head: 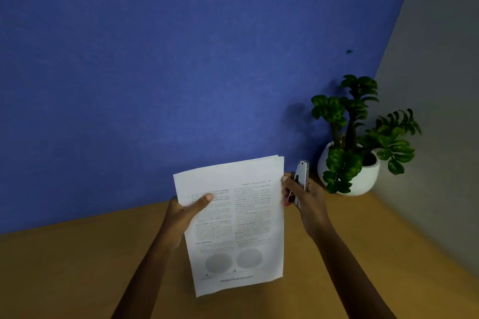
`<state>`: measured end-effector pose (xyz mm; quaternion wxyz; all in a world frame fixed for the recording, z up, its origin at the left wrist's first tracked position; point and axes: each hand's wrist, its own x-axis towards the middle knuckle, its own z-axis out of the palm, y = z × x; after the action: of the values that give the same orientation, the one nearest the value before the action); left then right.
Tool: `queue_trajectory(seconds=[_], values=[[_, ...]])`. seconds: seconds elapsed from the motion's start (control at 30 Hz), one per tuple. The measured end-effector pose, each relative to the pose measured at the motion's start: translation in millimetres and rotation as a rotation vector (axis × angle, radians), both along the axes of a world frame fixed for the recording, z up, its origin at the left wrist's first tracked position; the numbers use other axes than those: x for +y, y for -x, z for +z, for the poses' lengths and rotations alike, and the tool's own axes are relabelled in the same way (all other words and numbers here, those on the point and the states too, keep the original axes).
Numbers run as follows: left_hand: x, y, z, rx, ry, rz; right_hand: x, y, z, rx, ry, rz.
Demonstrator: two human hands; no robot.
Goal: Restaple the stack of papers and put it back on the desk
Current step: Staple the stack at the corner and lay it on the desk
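A stack of printed white papers (241, 241) is held upright above the wooden desk (77, 267). My left hand (181, 217) grips its left edge, thumb lying across the text. My right hand (305, 202) is at the stack's right edge, holding a small silver stapler (302, 173) that points upward; its thumb touches the paper's edge. A bit of red shows at the stapler's lower end. The stapler's jaws are beside the paper, not around it.
A green plant in a round white pot (363, 176) stands on the desk at the back right corner, close to my right hand. A blue wall (181, 59) rises behind the desk and a grey wall (440, 85) on the right.
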<state>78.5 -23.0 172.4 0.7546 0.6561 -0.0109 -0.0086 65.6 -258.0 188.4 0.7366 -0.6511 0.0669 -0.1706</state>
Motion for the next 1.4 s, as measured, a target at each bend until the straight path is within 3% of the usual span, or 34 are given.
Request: queue_trajectory(seconds=[0.37, 0.53, 0.67, 1.0, 1.27, 1.4], values=[[-3.0, -1.1, -6.1, -0.039, -0.101, 0.054, 0.5, 3.5, -11.0, 0.016, 0.014, 0.025], [-0.7, -1.0, -1.7, -0.049, 0.002, 0.032, -5.1, 4.4, -8.9, -0.005, 0.134, 0.149], [0.9, -2.5, 3.3, -0.068, 0.076, 0.027, -3.3, 4.0, -14.2, 0.045, 0.245, 0.131], [1.7, -2.7, -14.6, -0.040, 0.055, 0.007, 7.5, 10.1, -49.7, 0.180, 0.168, 0.068], [2.8, -3.8, -27.9, -0.069, -0.034, -0.009, 9.7, 9.8, -53.4, 0.137, -0.037, 0.024], [1.8, -7.6, -28.6, -0.076, -0.085, 0.017, 9.4, 10.0, -54.4, 0.141, -0.047, 0.048]])
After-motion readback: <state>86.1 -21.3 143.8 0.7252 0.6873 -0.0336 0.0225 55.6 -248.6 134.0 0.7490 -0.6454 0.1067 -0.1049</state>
